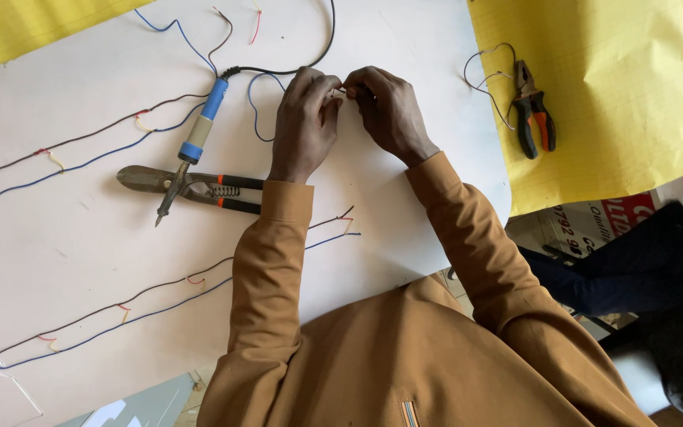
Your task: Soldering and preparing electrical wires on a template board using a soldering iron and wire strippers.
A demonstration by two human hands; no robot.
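My left hand (303,119) and my right hand (387,107) meet fingertip to fingertip over the white board (405,47), pinching a thin wire end (340,89) between them. A blue wire loop (256,107) curls just left of my left hand. Both arms wear tan sleeves. What exactly sits between the fingertips is too small to tell.
A blue-handled soldering iron (196,138) rests across tin snips (191,187) to the left. Brown and blue wire runs (104,312) cross the board. Pliers (533,111) and a loose wire lie on yellow paper (618,95) at right. Another person's dark-clad leg (634,261) is at right.
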